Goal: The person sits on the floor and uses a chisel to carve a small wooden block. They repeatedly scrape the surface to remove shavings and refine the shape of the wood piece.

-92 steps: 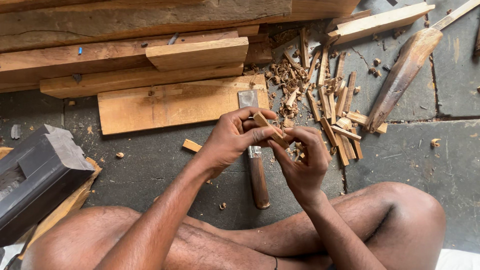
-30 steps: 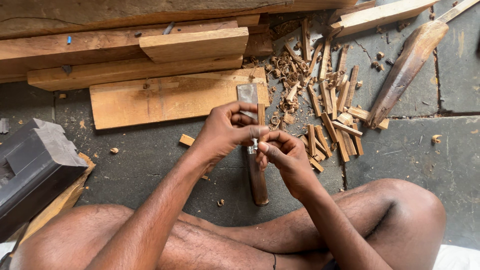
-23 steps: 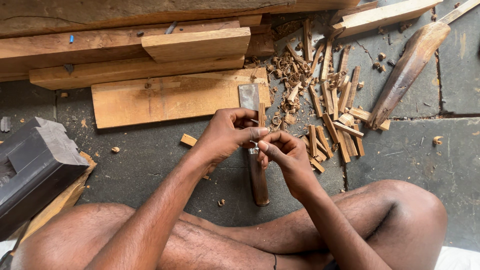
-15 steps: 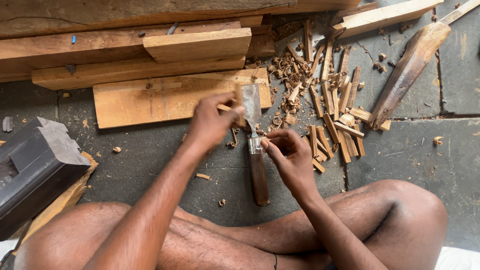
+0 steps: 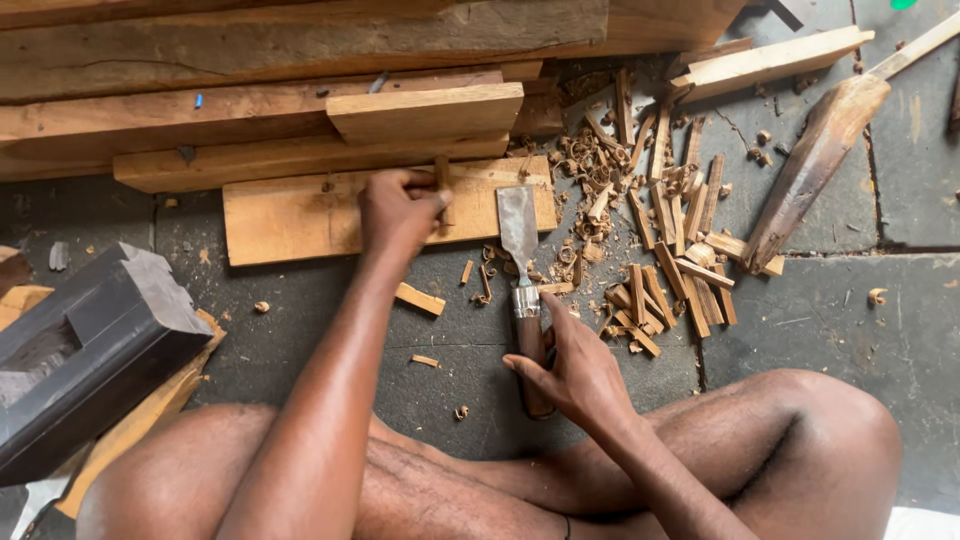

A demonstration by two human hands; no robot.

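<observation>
My left hand (image 5: 398,208) is stretched forward over a flat pale board (image 5: 290,215) and pinches a short thin wooden stick (image 5: 441,182) held upright on it. My right hand (image 5: 572,368) rests on the wooden handle of a broad flat chisel (image 5: 520,240) that lies on the dark stone floor, blade pointing away from me. The fingers curl around the handle. My bare legs are crossed below both arms.
Long planks (image 5: 250,60) are stacked at the back. A heap of split sticks and curled shavings (image 5: 650,220) lies right of the chisel. A dark wooden mallet-like piece (image 5: 815,165) lies far right. A dark metal block (image 5: 85,345) sits at left.
Earlier both hands worked a small stick together above the chisel. Now my left hand has carried the stick forward onto the board, and my right hand has dropped onto the chisel handle.
</observation>
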